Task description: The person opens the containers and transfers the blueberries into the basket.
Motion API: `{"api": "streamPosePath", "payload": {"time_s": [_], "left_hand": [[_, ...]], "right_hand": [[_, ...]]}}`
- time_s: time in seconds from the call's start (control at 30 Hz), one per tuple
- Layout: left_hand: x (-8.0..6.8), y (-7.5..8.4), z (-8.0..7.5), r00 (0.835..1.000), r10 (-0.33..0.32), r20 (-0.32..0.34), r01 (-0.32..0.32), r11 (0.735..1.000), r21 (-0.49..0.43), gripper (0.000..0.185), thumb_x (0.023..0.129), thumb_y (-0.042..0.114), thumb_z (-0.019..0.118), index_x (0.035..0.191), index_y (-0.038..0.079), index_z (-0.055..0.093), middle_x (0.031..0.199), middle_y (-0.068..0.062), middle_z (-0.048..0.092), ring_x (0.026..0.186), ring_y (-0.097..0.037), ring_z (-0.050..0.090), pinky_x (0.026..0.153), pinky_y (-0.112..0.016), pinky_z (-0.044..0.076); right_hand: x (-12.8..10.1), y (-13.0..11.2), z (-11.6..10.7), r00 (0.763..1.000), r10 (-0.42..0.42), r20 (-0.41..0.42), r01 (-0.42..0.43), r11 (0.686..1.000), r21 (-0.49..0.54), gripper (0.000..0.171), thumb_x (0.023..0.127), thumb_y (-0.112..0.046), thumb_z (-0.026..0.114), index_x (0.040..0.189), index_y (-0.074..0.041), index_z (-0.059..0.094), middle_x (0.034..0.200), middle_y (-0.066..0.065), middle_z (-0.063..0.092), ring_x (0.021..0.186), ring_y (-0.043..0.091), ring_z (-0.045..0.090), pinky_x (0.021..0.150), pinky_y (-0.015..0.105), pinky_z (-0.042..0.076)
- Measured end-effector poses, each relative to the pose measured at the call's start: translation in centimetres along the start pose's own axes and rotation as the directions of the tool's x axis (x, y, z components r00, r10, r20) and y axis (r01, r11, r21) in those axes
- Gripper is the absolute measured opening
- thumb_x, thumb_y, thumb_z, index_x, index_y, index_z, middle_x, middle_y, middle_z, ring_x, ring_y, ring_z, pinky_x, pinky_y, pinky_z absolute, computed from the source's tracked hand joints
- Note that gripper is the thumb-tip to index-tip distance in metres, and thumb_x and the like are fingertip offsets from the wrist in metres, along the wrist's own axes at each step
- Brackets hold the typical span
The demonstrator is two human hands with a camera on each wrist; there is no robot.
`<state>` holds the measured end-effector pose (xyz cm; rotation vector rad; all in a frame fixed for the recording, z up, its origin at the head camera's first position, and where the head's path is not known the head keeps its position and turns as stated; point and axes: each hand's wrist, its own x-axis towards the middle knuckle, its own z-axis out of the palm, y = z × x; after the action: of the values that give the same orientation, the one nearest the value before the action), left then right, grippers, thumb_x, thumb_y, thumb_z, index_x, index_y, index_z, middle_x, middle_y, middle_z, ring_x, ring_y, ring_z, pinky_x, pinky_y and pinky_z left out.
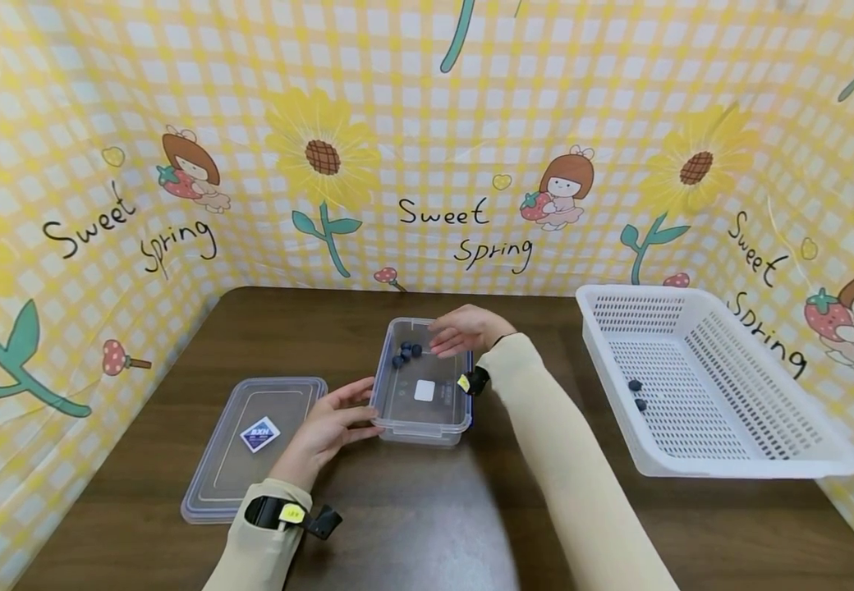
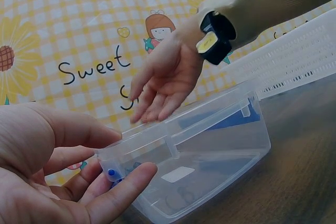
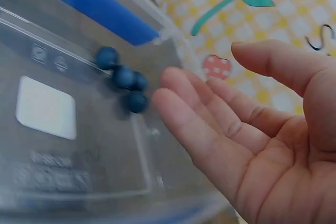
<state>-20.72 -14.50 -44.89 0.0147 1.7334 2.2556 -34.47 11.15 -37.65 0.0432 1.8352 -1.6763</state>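
The left hand (image 1: 329,428) grips the clear rectangular plastic box (image 1: 420,432) by its left side. Above the box, the right hand (image 1: 473,329) hangs with relaxed, extended fingers, and four small round dark-blue berries (image 3: 125,77) lie inside, just left of its fingertips.

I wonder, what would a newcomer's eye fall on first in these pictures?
Most likely the yellow checked cloth, printed with sunflowers, behind the table. Next, perhaps, the dark berries clustered in the clear container at the middle, held by the left hand, with the right hand above it. The white basket at right, holding two more berries, would probably follow.
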Motion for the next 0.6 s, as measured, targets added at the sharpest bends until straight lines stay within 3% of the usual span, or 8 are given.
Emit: {"api": "streamPosePath", "payload": {"time_s": [0.43,0.6], "left_hand": [[0.0,0.0,-0.3,1.000,0.010,0.000,-0.010,1.000,0.004,0.060,0.090,-0.014,0.056,0.147,-0.008,0.039,0.126,-0.022,0.048,0.085,-0.021,0.067,0.081,-0.044,0.059],[0.0,-0.1,-0.2,1.000,0.002,-0.001,-0.002,1.000,0.008,0.059,0.091,-0.013,0.057,0.147,-0.008,0.039,0.125,-0.021,0.049,0.085,-0.021,0.067,0.081,-0.044,0.059]], "right_hand": [[1.4,1.0,3.2,0.994,0.040,-0.100,-0.039,0.999,0.014,0.049,0.099,-0.005,0.056,0.142,0.010,0.040,0.129,0.036,0.055,0.118,0.045,0.057,0.099,0.048,0.051],[1.9,1.8,3.7,0.986,0.079,-0.143,-0.072,0.996,0.056,0.050,0.099,-0.007,0.058,0.144,0.005,0.041,0.128,0.035,0.056,0.118,0.044,0.058,0.097,0.047,0.052]]}}
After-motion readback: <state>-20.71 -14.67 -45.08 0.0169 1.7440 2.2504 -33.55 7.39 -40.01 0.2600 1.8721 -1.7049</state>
